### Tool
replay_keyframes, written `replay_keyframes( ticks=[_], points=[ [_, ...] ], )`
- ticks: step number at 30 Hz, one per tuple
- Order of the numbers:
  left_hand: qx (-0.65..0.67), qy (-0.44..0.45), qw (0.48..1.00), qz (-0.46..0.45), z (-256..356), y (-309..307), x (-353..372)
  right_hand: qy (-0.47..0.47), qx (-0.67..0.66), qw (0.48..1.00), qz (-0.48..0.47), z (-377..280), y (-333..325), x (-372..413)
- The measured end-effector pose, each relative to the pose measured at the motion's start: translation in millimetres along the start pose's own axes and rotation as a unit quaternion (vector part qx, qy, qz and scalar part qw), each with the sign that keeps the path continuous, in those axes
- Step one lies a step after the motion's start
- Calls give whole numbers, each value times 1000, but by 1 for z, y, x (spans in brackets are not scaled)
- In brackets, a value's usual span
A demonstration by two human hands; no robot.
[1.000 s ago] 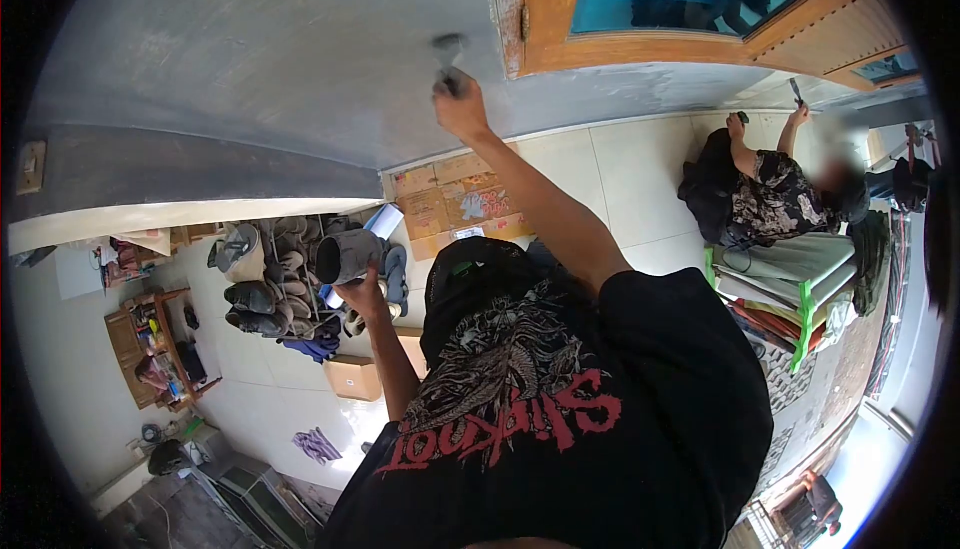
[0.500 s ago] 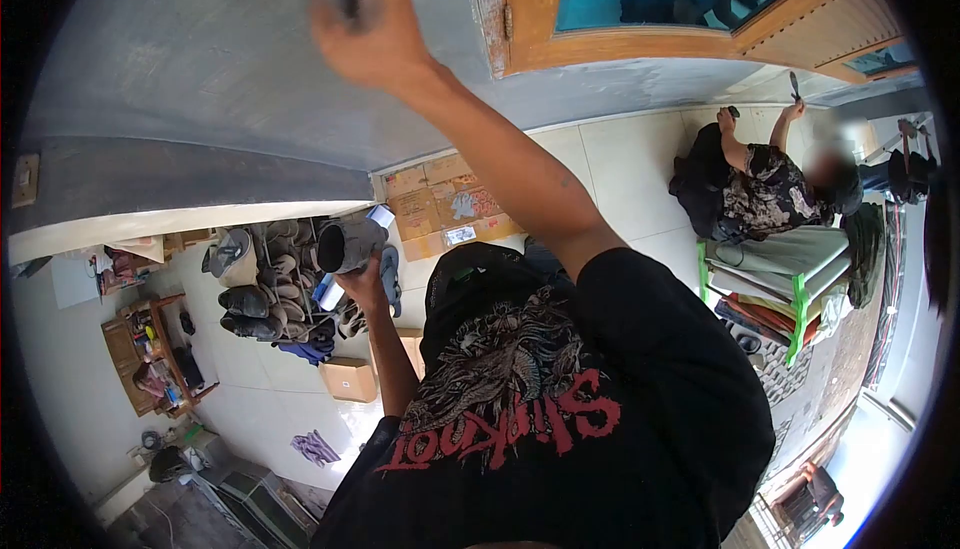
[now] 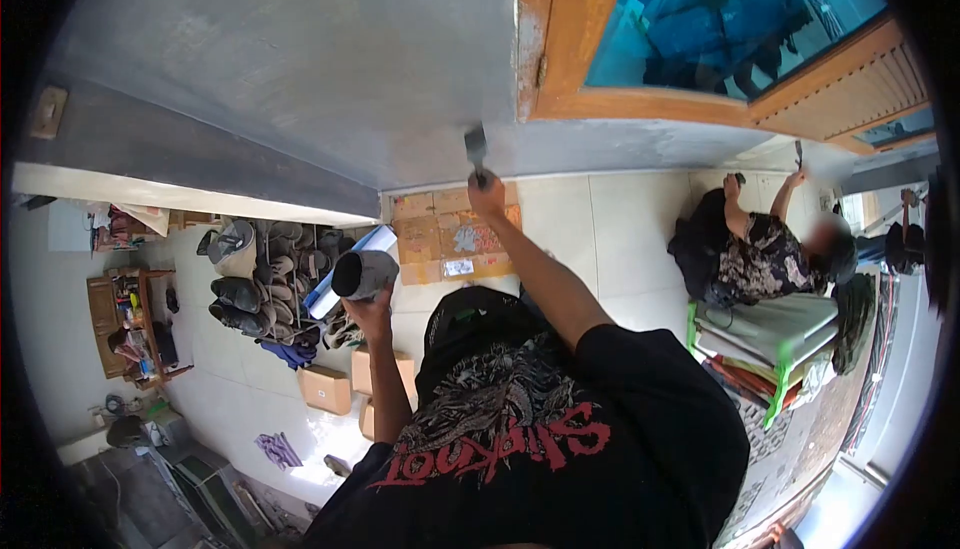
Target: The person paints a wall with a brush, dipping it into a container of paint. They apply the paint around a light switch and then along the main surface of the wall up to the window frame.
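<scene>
My left hand (image 3: 370,314) is closed around a grey, paint-smeared pot (image 3: 377,274), held tilted with its dark mouth showing. Out in front, my right hand (image 3: 487,195) grips a paintbrush (image 3: 477,146) by the handle, its dark head at the lower part of the grey wall (image 3: 330,69). Motion blurs the brush slightly. Below that hand, flattened cardboard (image 3: 425,239) covers the floor along the wall's foot.
A wooden-framed window (image 3: 650,104) adjoins the wall at right. Farther right, a person (image 3: 770,254) crouches by the wall with a tool raised. Beside my left arm stand a rack of shoes (image 3: 285,279) and small cardboard boxes (image 3: 325,389). A green-framed rack (image 3: 770,329) holds cloths.
My right hand has swept from high on the wall down and to the right, with the brush now clearly showing. My left hand still holds the pot. The whole view has shifted.
</scene>
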State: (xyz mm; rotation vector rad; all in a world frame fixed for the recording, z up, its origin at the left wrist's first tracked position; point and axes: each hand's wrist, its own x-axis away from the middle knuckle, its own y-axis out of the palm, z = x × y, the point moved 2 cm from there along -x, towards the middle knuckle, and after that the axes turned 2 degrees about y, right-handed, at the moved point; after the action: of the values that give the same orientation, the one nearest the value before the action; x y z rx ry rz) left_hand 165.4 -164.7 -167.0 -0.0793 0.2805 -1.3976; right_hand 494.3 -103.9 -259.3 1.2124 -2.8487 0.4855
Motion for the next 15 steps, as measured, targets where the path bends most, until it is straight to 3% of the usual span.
replay_keyframes(
  ticks=[2,4,6,7,9,13,15],
  points=[
    [11,21,1000,5,5,2,0,-17,4,1000,13,2,6,1],
    [35,-14,999,-1,15,2,3,-38,9,999,27,-23,9,-16],
    [8,-7,1000,13,17,2,6,-74,-156,985,-14,-79,5,-32],
    [30,-16,999,18,18,5,7,-93,-153,984,-17,-113,-3,-34],
    [67,-15,997,28,24,8,3,-57,-276,957,-63,-187,-23,-23],
    [80,28,996,-5,38,16,-15,-153,-254,952,-76,-302,-61,-3],
    [88,23,996,-19,54,19,-19,-244,-181,951,-56,-372,-84,3]
  ],
)
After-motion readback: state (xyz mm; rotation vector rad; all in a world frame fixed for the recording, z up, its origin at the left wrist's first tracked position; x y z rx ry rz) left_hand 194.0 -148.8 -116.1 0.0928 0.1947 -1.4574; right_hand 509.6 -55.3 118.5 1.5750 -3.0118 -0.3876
